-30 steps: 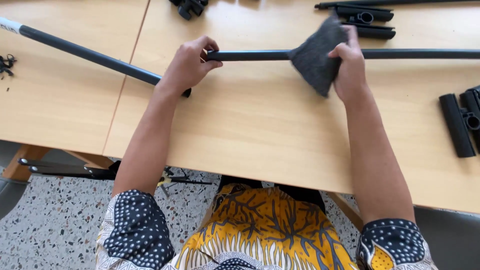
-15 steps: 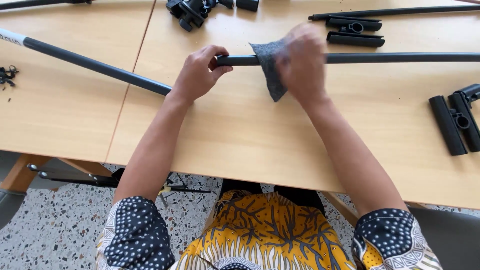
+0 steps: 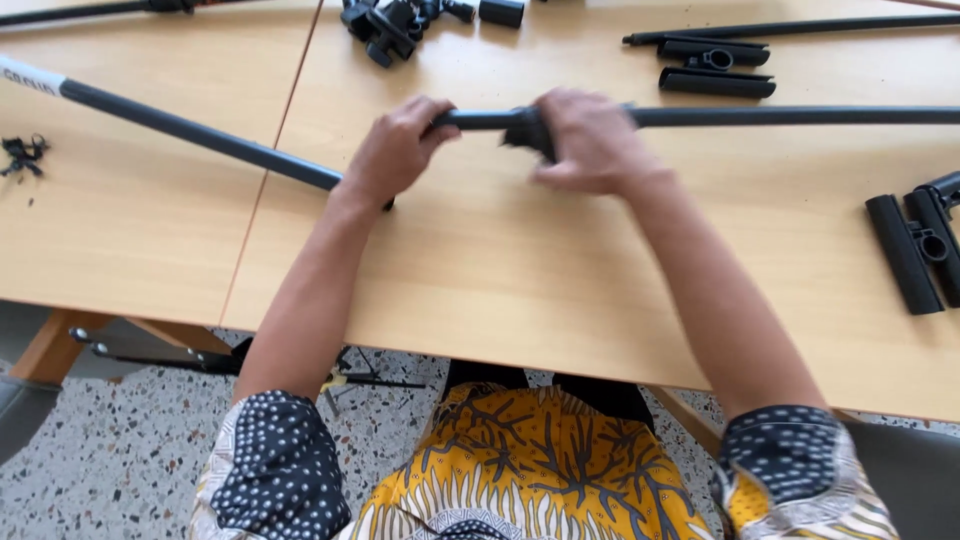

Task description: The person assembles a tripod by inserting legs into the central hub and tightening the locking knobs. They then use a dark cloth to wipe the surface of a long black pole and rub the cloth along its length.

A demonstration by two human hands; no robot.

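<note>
- Spanning the whole view, the pale wooden bench (image 3: 500,270) carries everything, with a seam between two tops on the left.
- A long black pole (image 3: 800,116) lies across the bench from the right edge to the middle, raised slightly where the hands meet it.
- A second black pole (image 3: 190,132) runs diagonally from the far left and passes under the left wrist.
- The left hand (image 3: 395,150) is curled closed around the long pole's near end.
- The right hand (image 3: 590,140) is closed over a dark cloth (image 3: 525,135) pressed onto the same pole; the cloth is mostly hidden, so how far it wraps is unclear.
- Black tube clamps (image 3: 915,250) lie well apart on the right; more fittings (image 3: 385,25) lie at the far edge.
- Risk: with the hands so close together, the long free length could swing and knock the short tubes (image 3: 715,68) beyond it.
</note>
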